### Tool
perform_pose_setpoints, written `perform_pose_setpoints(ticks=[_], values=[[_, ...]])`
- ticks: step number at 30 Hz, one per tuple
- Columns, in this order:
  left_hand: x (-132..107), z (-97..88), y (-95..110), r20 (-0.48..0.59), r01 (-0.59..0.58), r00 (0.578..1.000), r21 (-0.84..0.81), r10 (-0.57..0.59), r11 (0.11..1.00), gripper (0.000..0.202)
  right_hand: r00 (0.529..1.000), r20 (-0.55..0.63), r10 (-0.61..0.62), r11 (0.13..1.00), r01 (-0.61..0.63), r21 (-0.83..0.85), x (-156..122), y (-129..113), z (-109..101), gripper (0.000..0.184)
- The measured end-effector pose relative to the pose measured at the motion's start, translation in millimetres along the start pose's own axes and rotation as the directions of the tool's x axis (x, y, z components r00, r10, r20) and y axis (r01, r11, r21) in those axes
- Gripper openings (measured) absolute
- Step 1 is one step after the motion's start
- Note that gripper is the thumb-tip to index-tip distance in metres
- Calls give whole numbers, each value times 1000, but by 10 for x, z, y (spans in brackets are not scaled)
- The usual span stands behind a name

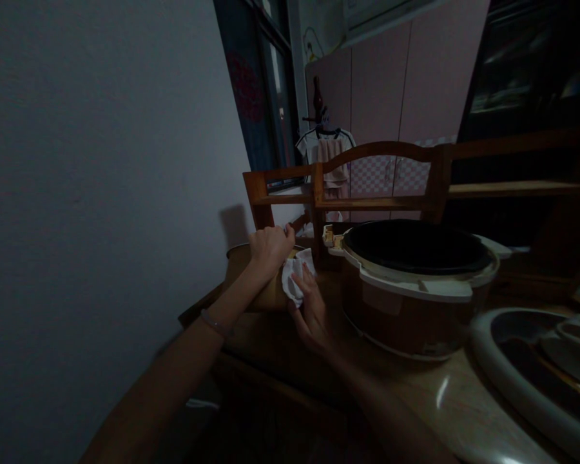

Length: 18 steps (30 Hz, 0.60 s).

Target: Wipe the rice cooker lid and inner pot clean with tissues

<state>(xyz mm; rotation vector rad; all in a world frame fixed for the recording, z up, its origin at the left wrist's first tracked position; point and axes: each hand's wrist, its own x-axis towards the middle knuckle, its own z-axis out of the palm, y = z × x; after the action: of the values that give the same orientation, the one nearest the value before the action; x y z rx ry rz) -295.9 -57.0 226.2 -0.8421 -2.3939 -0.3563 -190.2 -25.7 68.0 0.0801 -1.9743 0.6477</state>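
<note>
A round brown container (236,267) with a thin rim stands on the table by the wall; the dim light hides its details. My left hand (269,248) is closed over its top at the rim, thumb sticking up, with the other fingers mostly out of sight. A crumpled white cloth (297,274) lies against the container's right side. My right hand (312,312) holds this cloth, fingers pressed onto it. To the right stands a large electric cooker (391,309), its lid off and its dark inner pot (415,248) showing.
A round lid (502,361) lies on the glossy tabletop (430,393) at right. Behind the cooker runs a wooden shelf rail (377,203). The white wall (125,161) closes off the left side. Clothes (331,158) hang before a pink wardrobe (377,96).
</note>
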Motion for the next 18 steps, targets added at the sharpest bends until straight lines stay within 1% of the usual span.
perform_pose_setpoints(ticks=[8, 15, 18], values=[[1, -7, 10, 14, -11, 1000, -7, 11, 1000, 63, 999, 39, -1, 998, 4, -67, -5, 29, 23, 56], [2, 4, -1, -4, -16, 1000, 5, 16, 1000, 63, 999, 33, -4, 999, 5, -36, 18, 17, -6, 61], [0, -1, 0, 9, -16, 1000, 3, 16, 1000, 64, 999, 34, -1, 1000, 2, -31, 19, 5, -21, 62]])
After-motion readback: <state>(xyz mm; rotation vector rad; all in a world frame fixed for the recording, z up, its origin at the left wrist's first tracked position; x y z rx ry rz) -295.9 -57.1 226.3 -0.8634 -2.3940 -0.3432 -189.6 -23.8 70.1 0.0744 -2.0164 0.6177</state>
